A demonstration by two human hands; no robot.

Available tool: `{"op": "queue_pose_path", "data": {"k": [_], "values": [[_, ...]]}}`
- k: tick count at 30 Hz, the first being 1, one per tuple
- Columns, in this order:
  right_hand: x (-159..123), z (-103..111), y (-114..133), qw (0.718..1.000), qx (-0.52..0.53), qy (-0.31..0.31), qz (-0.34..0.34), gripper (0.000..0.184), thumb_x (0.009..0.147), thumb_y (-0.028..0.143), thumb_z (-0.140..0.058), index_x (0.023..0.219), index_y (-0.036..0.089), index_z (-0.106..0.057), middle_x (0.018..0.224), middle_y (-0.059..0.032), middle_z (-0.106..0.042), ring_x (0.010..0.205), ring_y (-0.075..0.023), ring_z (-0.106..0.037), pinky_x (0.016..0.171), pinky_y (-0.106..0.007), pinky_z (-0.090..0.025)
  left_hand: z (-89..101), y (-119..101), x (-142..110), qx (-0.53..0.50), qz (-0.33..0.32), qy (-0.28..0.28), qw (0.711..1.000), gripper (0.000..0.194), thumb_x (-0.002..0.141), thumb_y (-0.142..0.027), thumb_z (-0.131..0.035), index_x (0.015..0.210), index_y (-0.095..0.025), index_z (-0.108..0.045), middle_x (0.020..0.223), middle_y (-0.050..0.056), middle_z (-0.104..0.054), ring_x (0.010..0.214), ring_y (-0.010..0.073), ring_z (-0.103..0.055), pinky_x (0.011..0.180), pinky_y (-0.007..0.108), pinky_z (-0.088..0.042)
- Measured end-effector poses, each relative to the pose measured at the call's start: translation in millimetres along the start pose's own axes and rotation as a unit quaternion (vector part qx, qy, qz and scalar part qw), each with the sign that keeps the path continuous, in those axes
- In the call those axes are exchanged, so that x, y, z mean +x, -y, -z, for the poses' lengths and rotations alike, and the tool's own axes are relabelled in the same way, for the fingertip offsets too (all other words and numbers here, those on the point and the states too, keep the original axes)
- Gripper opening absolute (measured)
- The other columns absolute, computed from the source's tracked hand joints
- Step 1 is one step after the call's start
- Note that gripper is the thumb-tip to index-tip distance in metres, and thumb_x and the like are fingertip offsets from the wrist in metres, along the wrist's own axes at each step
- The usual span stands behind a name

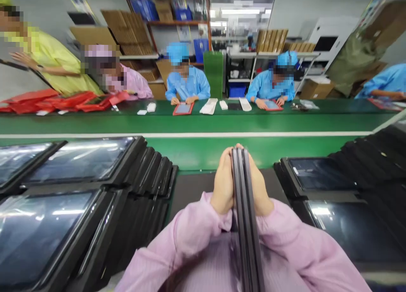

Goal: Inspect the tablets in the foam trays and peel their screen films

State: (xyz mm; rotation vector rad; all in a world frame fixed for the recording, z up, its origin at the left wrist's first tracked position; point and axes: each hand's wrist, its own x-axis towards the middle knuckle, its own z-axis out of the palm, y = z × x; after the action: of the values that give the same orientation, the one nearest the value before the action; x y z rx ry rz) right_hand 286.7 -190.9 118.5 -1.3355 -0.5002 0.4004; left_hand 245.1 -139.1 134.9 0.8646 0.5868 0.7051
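Note:
Between my two hands stands a small stack of dark tablets [245, 216], held on edge with their narrow sides up. My left hand [223, 184] presses flat against the left face, its fingers wrapped toward the far end. From the other side my right hand [258, 186] clasps the right face, and most of its fingers are hidden behind the stack. The near end of the tablets reaches down past my chest. Beneath and beyond my hands lies a dark mat [193, 190] on the bench.
Stacks of black trays with glossy screens [72, 156] rise at my left; more trays with screens [323, 173] are at my right. Ahead runs a green conveyor belt [190, 122]. Several co-workers sit across it, some handling red-framed tablets [183, 108]. Red bags [57, 101] lie at far left.

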Motion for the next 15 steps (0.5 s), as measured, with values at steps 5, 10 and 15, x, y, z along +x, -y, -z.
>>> {"op": "queue_pose_path", "data": {"k": [5, 10, 15], "values": [[10.1, -4.7, -31.9, 0.987, 0.069, -0.031, -0.138, 0.038, 0.087, 0.040, -0.040, 0.114, 0.020, -0.056, 0.123, -0.0022, -0.058, 0.117, -0.0200, -0.052, 0.104, -0.036, -0.041, 6.3, 20.0, 17.1, -0.038, 0.098, -0.064, 0.992, 0.020, 0.089, -0.016, -0.045, 0.082, -0.016, -0.063, 0.080, -0.001, -0.068, 0.084, 0.0120, -0.064, 0.091, 0.026, -0.046], [8.1, -3.9, -52.3, 0.985, 0.054, -0.031, -0.160, 0.032, 0.088, 0.040, -0.041, 0.107, 0.021, -0.059, 0.106, -0.0016, -0.066, 0.110, -0.0196, -0.056, 0.098, -0.038, -0.045, 15.6, 33.7, 22.5, -0.029, 0.139, -0.112, 0.984, 0.026, 0.091, -0.019, -0.044, 0.074, -0.014, -0.063, 0.073, 0.000, -0.066, 0.076, 0.0114, -0.064, 0.084, 0.025, -0.049], [8.3, -2.6, -59.6, 0.981, 0.068, -0.028, -0.182, 0.034, 0.088, 0.040, -0.040, 0.108, 0.018, -0.057, 0.114, -0.0042, -0.063, 0.110, -0.0202, -0.055, 0.099, -0.039, -0.044, 18.9, 39.4, 25.2, -0.029, 0.155, -0.116, 0.981, 0.026, 0.091, -0.022, -0.045, 0.073, -0.015, -0.062, 0.069, -0.001, -0.064, 0.069, 0.0098, -0.062, 0.078, 0.023, -0.051]]}}
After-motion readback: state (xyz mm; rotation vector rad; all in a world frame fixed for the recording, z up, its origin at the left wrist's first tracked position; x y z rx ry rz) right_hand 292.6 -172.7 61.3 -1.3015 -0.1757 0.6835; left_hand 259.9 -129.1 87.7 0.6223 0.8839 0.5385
